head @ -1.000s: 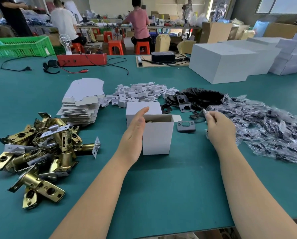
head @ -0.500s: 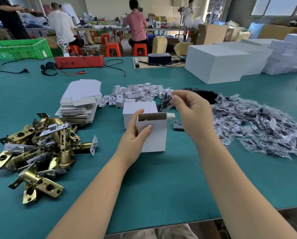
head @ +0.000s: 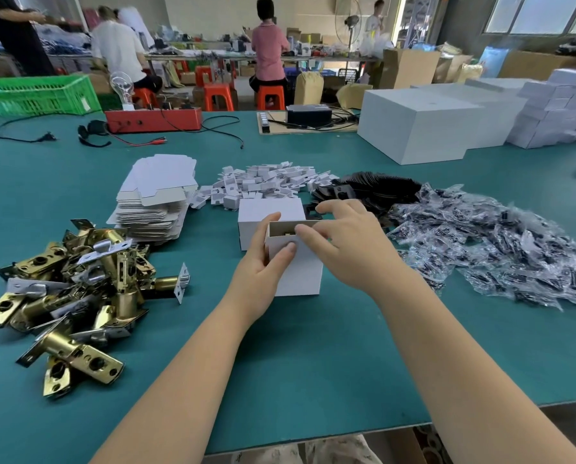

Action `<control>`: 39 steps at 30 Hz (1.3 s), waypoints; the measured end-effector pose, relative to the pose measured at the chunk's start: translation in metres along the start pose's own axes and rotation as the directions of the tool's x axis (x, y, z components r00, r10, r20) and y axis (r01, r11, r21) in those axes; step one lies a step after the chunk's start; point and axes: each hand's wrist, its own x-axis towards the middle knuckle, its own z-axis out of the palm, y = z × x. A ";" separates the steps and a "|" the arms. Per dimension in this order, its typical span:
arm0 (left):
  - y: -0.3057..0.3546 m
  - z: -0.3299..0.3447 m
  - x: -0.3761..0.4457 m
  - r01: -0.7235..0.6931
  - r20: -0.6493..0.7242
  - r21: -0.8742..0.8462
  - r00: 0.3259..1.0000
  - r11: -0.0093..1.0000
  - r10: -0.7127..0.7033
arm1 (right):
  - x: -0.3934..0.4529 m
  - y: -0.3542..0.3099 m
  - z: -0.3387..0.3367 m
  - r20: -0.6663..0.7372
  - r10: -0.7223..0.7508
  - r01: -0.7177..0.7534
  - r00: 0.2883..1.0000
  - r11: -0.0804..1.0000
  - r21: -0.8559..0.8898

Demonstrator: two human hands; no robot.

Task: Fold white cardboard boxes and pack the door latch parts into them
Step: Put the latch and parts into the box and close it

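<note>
An upright white cardboard box [head: 300, 272] stands open-topped on the green table, with a brass part showing inside. My left hand [head: 258, 272] grips its left side, thumb on the front face. My right hand [head: 350, 249] reaches over the open top, thumb and fingers pinching the box's upper rim; anything under its fingers is hidden. A closed white box [head: 269, 212] lies just behind. Brass door latches [head: 79, 279] are heaped at the left. Bagged small parts [head: 497, 246] spread at the right.
A stack of flat box blanks [head: 156, 195], a heap of small white card pieces [head: 266, 182] and black strike plates [head: 380, 187] lie behind the box. Large white cartons [head: 413, 125] stand far right, a red device [head: 152, 118] with cables far left. People sit beyond the table.
My right hand took a bag from the pile on the right, carried it left and came down onto the box's open top. My left hand closed round the box's side.
</note>
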 end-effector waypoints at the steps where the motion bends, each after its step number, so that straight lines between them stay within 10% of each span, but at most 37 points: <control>1: 0.000 0.000 0.000 0.003 -0.006 -0.002 1.000 1.000 -0.003 | 0.000 0.001 0.001 -0.015 0.000 0.001 1.000 0.997 0.071; 8: 0.007 -0.001 -0.004 0.063 -0.001 0.018 0.998 0.998 -0.063 | -0.014 0.050 0.007 -0.332 0.415 -0.141 0.847 0.777 0.613; 14: 0.005 0.001 -0.004 0.062 -0.021 -0.046 0.998 0.997 -0.063 | -0.049 0.200 -0.036 -0.526 0.632 -0.544 0.569 0.769 0.336; 19: 0.004 0.002 -0.003 0.063 -0.039 -0.042 0.997 0.997 -0.065 | -0.092 0.331 -0.061 -0.265 0.831 -0.834 0.489 0.534 0.139; 27: 0.004 0.006 -0.002 0.048 -0.103 -0.023 0.993 0.999 -0.050 | -0.075 0.346 -0.057 0.026 0.697 -0.696 0.716 0.717 -0.031; 39: 0.004 0.010 -0.002 0.042 -0.143 -0.044 0.989 0.998 -0.048 | -0.015 0.253 -0.006 0.075 0.529 -0.532 0.846 0.823 0.197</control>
